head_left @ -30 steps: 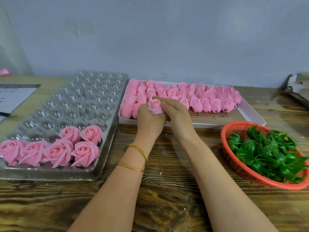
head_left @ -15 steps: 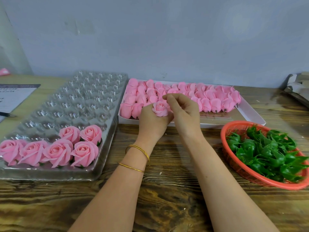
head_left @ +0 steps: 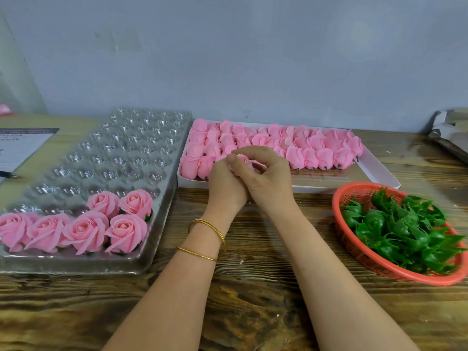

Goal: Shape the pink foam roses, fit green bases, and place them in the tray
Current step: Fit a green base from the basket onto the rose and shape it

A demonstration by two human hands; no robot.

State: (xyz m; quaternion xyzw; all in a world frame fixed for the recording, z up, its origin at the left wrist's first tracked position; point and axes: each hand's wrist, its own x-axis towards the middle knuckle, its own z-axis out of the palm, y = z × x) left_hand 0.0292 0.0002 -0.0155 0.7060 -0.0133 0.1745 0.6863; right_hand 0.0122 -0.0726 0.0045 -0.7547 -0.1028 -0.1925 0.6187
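Observation:
A pink foam rose [head_left: 244,163] is held between both hands over the front edge of the white box [head_left: 379,173]. My left hand [head_left: 225,186] grips it from below and my right hand [head_left: 268,176] curls its fingers over the top, hiding most of the flower. The white box holds several unshaped pink buds [head_left: 304,145]. Several finished roses [head_left: 83,229] with green bases sit at the near end of the clear plastic tray [head_left: 121,153]. An orange basket [head_left: 354,249] at the right is full of green bases [head_left: 400,229].
Papers [head_left: 17,145] and a pen [head_left: 10,175] lie at the far left of the wooden table [head_left: 253,287]. A crumpled grey bag [head_left: 450,133] lies at the far right. A grey wall stands behind the trays.
The rose has shifted slightly right, and my right hand has closed its fingers over its top, covering most of it. My left hand still holds it.

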